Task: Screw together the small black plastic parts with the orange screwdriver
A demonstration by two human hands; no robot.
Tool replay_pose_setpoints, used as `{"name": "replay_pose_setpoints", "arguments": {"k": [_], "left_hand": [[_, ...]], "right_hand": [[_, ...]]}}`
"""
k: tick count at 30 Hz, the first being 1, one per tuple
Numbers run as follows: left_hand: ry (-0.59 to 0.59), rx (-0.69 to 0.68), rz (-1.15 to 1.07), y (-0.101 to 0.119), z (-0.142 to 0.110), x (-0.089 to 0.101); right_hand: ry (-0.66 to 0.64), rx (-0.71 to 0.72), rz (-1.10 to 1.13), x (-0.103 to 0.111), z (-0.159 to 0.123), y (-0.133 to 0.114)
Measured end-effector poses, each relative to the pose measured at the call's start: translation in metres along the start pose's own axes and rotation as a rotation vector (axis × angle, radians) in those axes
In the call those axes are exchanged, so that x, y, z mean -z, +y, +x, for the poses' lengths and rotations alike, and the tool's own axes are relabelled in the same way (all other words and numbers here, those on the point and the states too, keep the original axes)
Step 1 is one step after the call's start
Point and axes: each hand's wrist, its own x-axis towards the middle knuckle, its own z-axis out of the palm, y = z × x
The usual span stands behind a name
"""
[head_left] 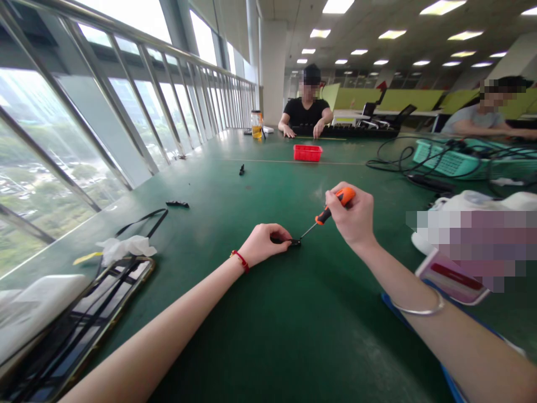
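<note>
My left hand is closed on a small black part and holds it down on the green table. What kind of part it is, I cannot make out, since my fingers cover much of it. An orange and black screwdriver is gripped in my right hand. Its thin metal shaft slants down to the left, and the tip is at the right end of the black part. Two more small black pieces lie apart on the table, one farther off and one at the left.
A red basket stands mid-table, before a person seated opposite. Cables trail over a turquoise basket at right, where another person sits. A phone with a strap lies left, near crumpled tissue. A bottle stands beyond.
</note>
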Motion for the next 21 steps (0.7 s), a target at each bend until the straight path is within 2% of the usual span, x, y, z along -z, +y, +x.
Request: {"name": "replay_pose_setpoints", "arguments": {"k": [3,14,21], "left_hand": [[-0.001,0.003,-0.011,-0.0003,0.0007,-0.0003],[0.008,0.012,0.012,-0.0009,0.002,-0.0007],[0.002,0.009,0.0,-0.0029,0.0017,-0.0006]], "right_hand": [[0.019,0.001,0.034,0.001,0.0014,-0.0001],[-0.057,-0.011,0.024,0.0002,0.0013,-0.0025],[-0.029,-0.003,0.005,0.0009,0.002,-0.0001]]}}
